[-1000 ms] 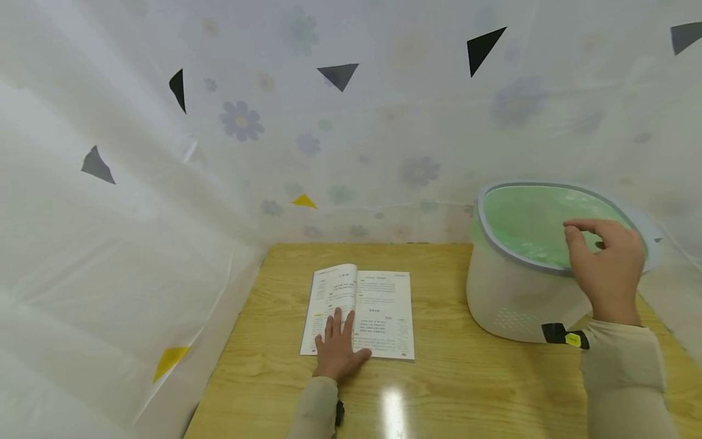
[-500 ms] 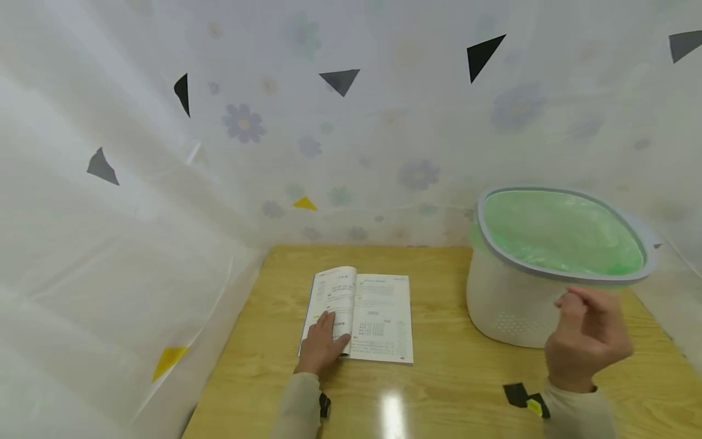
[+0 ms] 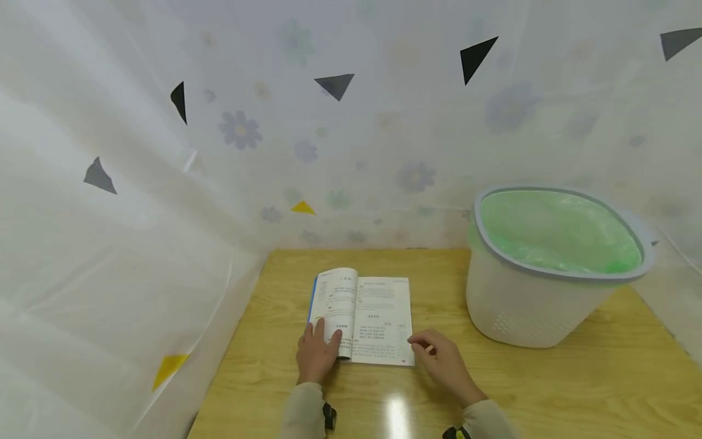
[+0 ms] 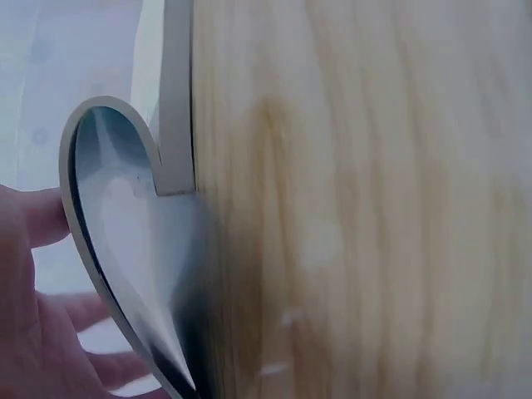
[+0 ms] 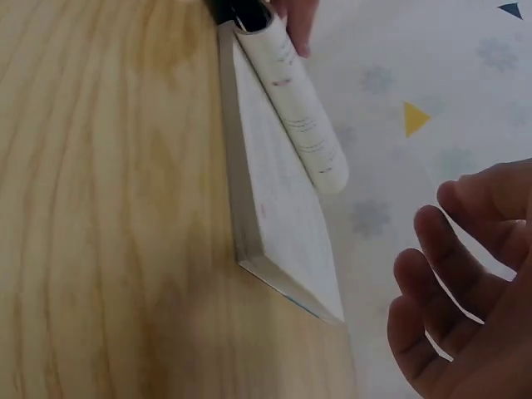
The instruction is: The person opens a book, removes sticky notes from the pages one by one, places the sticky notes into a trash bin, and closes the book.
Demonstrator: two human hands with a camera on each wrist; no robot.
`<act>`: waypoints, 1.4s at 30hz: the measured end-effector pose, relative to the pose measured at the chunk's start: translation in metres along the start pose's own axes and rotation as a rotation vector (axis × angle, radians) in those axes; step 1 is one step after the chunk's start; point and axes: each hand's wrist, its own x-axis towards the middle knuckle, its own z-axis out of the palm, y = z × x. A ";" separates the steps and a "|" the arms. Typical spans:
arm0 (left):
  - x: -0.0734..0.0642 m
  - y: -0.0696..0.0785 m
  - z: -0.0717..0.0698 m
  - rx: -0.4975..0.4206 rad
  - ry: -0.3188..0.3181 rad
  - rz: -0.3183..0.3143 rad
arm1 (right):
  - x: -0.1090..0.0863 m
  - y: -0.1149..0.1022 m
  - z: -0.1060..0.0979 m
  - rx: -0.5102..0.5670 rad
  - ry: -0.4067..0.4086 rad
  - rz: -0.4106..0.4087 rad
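Note:
An open book (image 3: 382,305) lies on the wooden table, its left-hand pages bowed up in a curl beside the flat right page. My left hand (image 3: 317,356) rests on that curled side with fingers spread. In the left wrist view, the looped page stack (image 4: 68,179) hides parts of the left fingers. Close to the book's lower right edge is my right hand (image 3: 444,366), thumb and index finger near each other. The right wrist view shows the right fingers (image 5: 453,266) loosely bent, with nothing between them and a gap to the book's corner.
A white basket (image 3: 510,305) with a grey rim and a green bag lining (image 3: 554,228) stands on the table (image 3: 384,402) at the right. Floral plastic sheeting (image 3: 362,146) encloses the back and left.
My right hand has come down from over the basket and moved left to the book's right edge. The left hand has shifted slightly left, and the left pages curl more.

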 end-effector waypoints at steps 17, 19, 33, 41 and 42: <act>-0.009 0.022 -0.018 -0.301 0.248 -0.187 | 0.002 0.008 0.011 0.040 -0.358 -0.033; -0.018 0.030 -0.023 -0.360 0.244 -0.104 | 0.004 0.002 0.006 0.080 -0.358 -0.015; -0.073 0.050 0.032 0.399 -0.310 0.443 | 0.017 0.025 0.022 0.065 -0.153 0.303; -0.067 0.065 0.055 0.505 -0.295 0.483 | 0.013 0.056 0.014 -0.014 -0.151 0.315; -0.067 0.064 0.057 0.519 -0.300 0.485 | 0.011 0.057 0.014 -0.013 -0.157 0.321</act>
